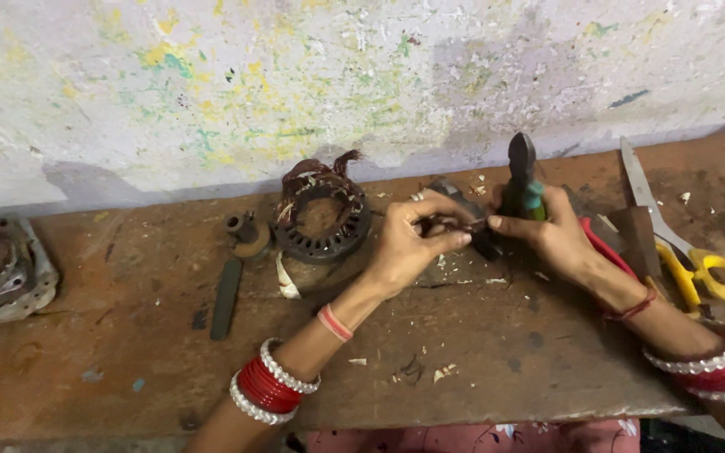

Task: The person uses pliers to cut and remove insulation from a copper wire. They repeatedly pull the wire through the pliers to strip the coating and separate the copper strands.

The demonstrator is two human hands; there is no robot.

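Over the workbench (463, 352), both hands pinched thin wire (451, 223) — left hand (413, 239) steadying, right hand (547, 231) gripping pliers (522, 180) too.

A small repair workshop. A worn wooden bench (127, 335) carries a motor stator (322, 220). Pliers (520, 180) and scissors (673, 243) lie right of it.

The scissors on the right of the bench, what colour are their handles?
Yellow. The scissors show best in the head view, beyond the right hand.
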